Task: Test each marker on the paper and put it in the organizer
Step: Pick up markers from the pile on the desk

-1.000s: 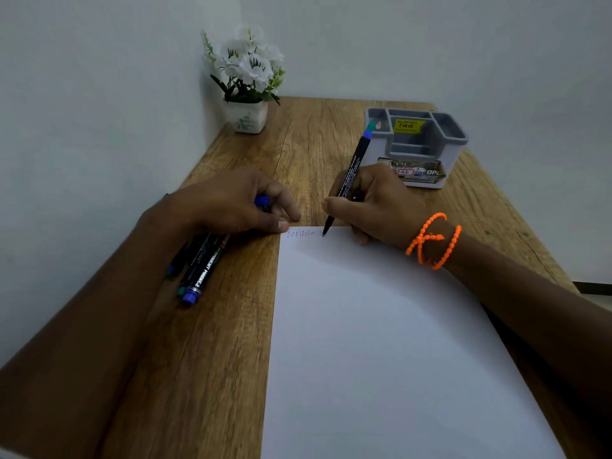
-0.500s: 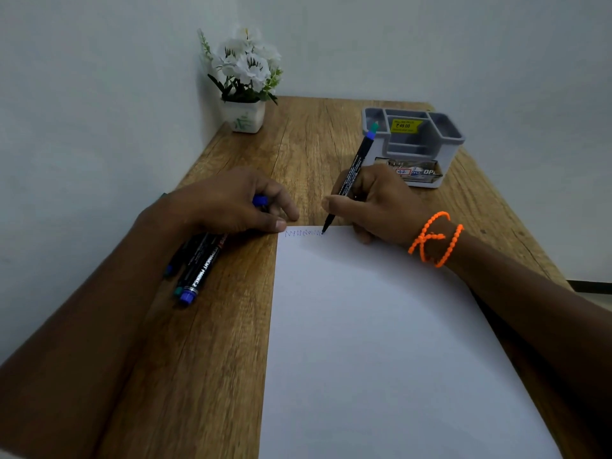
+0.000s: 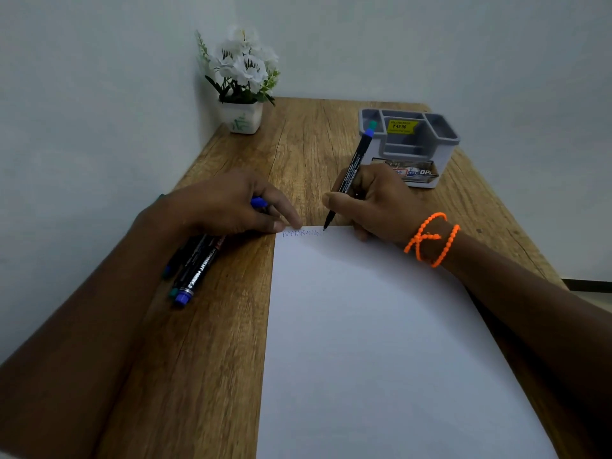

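Scribble (image 3: 303,233) slightly longer along paper (image 3: 381,342) top edge; hands gripping marker (image 3: 351,175), blue cap (image 3: 259,202)

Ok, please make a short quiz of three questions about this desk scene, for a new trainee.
1. True or false: the organizer already holds a marker.
2. Which hand writes with the marker? A) left B) right
3. Fill in: the zigzag scribble sits near the paper's ____ edge.

Key: 1 false, none is visible in it. 2 B, the right hand; the left hand holds a blue cap. 3 far.
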